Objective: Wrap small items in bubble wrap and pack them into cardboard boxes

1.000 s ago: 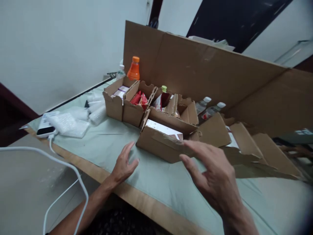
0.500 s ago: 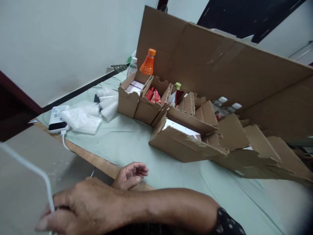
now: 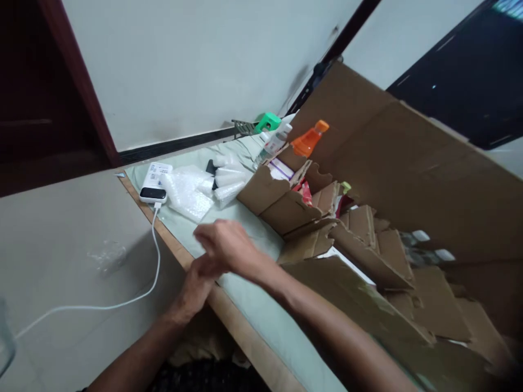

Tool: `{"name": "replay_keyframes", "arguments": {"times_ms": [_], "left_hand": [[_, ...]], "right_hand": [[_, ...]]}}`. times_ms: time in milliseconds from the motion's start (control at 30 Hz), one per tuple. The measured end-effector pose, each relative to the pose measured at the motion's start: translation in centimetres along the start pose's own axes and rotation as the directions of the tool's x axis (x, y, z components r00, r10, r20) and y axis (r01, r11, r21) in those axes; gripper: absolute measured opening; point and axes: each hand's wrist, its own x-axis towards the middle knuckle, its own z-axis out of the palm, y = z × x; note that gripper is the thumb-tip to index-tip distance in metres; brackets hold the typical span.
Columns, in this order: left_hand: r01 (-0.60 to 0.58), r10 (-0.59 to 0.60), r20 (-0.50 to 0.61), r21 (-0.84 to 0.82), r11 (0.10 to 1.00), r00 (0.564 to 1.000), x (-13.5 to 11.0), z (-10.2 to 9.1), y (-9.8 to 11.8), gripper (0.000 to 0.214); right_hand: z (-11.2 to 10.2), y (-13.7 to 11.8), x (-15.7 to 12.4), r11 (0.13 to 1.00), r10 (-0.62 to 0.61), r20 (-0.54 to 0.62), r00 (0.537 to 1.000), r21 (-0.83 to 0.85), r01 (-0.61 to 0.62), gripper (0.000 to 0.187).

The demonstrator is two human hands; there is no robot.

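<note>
Over the table's near edge, my right hand is bent at the wrist and overlaps the fingers of my left hand. The two appear to touch. Motion smears my right fingers, and my left fingertips are hidden behind them, so I cannot make out anything held. Beyond them on the green cloth lie several pieces of bubble wrap. At the table's corner rests a white power bank with a dark display. A white cable plugged into it drops over the edge and runs off to the left, apart from both hands.
Cardboard compartments holding boxes and red packets stand on the right, backed by a tall cardboard panel. An orange bottle and a clear bottle stand behind them. A green plastic object lies by the wall.
My right hand has let go of the white cable and moved right and up, onto my left hand. The cable now hangs lower. The view has swung to the left and tilted.
</note>
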Motion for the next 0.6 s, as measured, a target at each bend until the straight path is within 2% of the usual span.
{"name": "replay_keyframes", "arguments": {"times_ms": [33, 100, 167, 233, 300, 367, 400, 467, 567, 600], "left_hand": [[-0.054, 0.053, -0.021, -0.038, 0.998, 0.998, 0.2, -0.6, 0.4, 0.032], [-0.145, 0.146, -0.014, -0.260, 0.955, 0.989, 0.4, -1.7, 0.8, 0.027], [-0.180, 0.181, -0.037, -0.414, 0.892, 0.983, 0.3, -2.5, 0.6, 0.027], [-0.161, 0.153, -0.055, -0.451, 0.878, 0.987, 0.0, -3.2, 0.1, 0.028], [-0.126, 0.105, -0.072, -0.447, 0.886, 0.992, -0.4, -4.0, -0.4, 0.033], [-0.089, 0.051, -0.094, -0.464, 0.881, 0.994, -0.6, -4.8, -0.6, 0.040], [-0.073, 0.028, -0.101, -0.486, 0.871, 0.995, -0.7, -5.2, -0.5, 0.044], [-0.047, 0.003, -0.078, -0.567, 0.822, 0.997, -0.6, -6.1, -0.2, 0.053], [0.033, 0.024, 0.071, -0.713, 0.701, 0.997, -0.1, -6.8, 1.0, 0.069], [0.052, 0.042, 0.108, -0.741, 0.669, 0.993, 0.0, -6.8, 1.5, 0.073]], "right_hand": [[-0.7, 1.0, 0.9, 0.996, 0.037, -0.057, 0.998, -0.082, -0.041, 0.022], [-1.2, 2.2, 3.6, 0.974, 0.036, -0.138, 0.990, -0.219, -0.066, 0.030], [-0.3, 2.3, 7.3, 0.962, -0.008, -0.195, 0.981, -0.268, -0.046, 0.055], [1.1, 2.0, 11.0, 0.969, 0.012, -0.282, 0.959, -0.233, -0.080, 0.072], [2.3, 1.9, 13.8, 0.980, 0.068, -0.334, 0.940, -0.156, -0.126, 0.061], [2.7, 2.2, 15.0, 0.985, 0.098, -0.339, 0.936, -0.102, -0.140, 0.035], [2.6, 2.5, 14.7, 0.988, 0.092, -0.349, 0.932, -0.086, -0.129, 0.026], [2.4, 3.2, 12.5, 0.996, 0.037, -0.429, 0.903, -0.053, -0.066, 0.018], [2.7, 4.4, 5.7, 0.993, -0.095, -0.582, 0.808, 0.003, 0.119, 0.014], [3.2, 4.8, 2.9, 0.983, -0.151, -0.582, 0.799, 0.000, 0.185, 0.017]]}}
